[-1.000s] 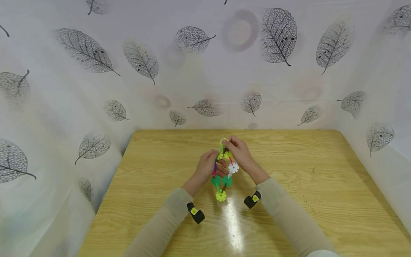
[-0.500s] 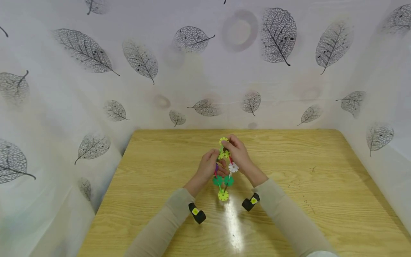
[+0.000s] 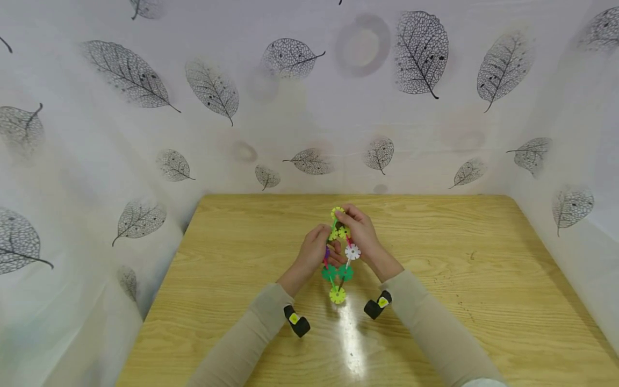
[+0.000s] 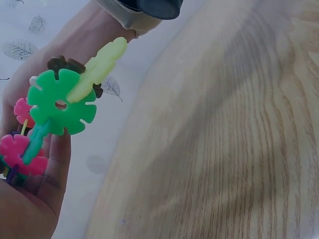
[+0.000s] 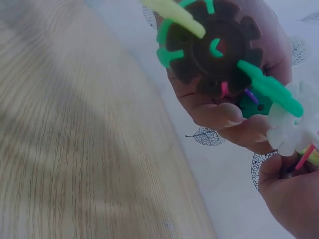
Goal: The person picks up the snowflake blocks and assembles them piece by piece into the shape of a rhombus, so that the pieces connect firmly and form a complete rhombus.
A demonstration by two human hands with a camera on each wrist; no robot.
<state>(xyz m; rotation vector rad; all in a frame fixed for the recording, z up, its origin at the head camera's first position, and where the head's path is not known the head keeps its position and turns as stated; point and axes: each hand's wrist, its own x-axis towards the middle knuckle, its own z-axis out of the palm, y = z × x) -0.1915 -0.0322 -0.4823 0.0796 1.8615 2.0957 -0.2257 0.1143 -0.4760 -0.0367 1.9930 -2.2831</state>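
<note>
Two hands, left hand and right hand, gripping flower-disc toy; wooden table (leaf-print backdrop)

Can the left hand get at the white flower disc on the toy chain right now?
Probably yes. The white flower disc sits uncovered on the chain's right side, beside the right hand. The left hand, though, grips the chain's middle and would have to let go first.

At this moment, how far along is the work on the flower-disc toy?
Done: many notched discs are already slotted into one chain, its yellow disc lowest. In hand: the left hand and right hand both grip the chain above the table. Left: no loose discs show on the table, so whether more get added or pulled off cannot be told.
</note>
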